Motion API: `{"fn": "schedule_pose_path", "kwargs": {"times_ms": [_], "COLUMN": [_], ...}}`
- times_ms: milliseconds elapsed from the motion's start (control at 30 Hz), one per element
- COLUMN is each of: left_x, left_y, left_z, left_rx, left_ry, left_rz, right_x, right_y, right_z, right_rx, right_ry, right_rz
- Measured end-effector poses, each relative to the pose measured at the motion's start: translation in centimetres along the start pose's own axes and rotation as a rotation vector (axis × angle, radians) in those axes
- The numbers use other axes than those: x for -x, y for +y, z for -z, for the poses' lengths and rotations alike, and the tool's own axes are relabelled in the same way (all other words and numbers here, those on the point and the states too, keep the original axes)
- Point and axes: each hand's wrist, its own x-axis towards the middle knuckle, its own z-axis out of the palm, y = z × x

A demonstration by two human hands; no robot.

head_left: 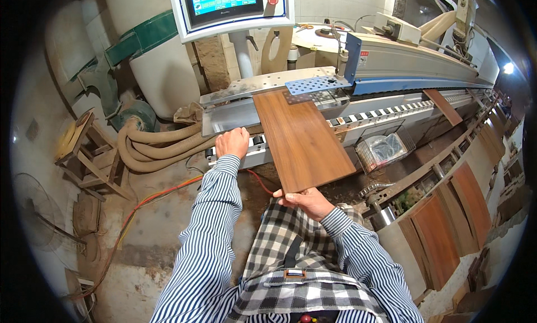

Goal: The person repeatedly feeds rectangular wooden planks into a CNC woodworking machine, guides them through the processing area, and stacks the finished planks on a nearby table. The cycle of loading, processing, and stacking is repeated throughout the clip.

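The board [306, 144] looks smooth and wood-grained, the sleeves [211, 211] matt cloth.

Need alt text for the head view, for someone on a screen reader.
A person's right hand grips the near edge of a brown wood-grain board extending onto a long machine, with the left hand left of the board. A control screen stands beyond; more boards are at right.
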Motion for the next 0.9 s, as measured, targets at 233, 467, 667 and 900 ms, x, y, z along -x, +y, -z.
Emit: {"fn": "schedule_pose_path", "kwargs": {"times_ms": [233,467,667,900], "left_x": [0.2,0.0,0.1,0.1], "left_y": [0.4,0.2,0.3,0.7], "left_z": [0.4,0.1,0.3,0.5], "left_rx": [0.0,0.0,0.0,0.005], "left_ry": [0.008,0.013,0.01,0.018], "left_rz": [-0.003,-0.007,0.008,0.0], "right_x": [-0.5,0.3,1.4,2.9], "right_y": [0.8,1.6,1.4,0.7], "right_z": [0.1,1.5,3.2,5.7], "right_rx": [0.109,0.199,0.096,0.112], "right_ry": [0.087,0.198,0.283,0.381], "right_rz": [0.114,0.15,0.259,0.266]}}
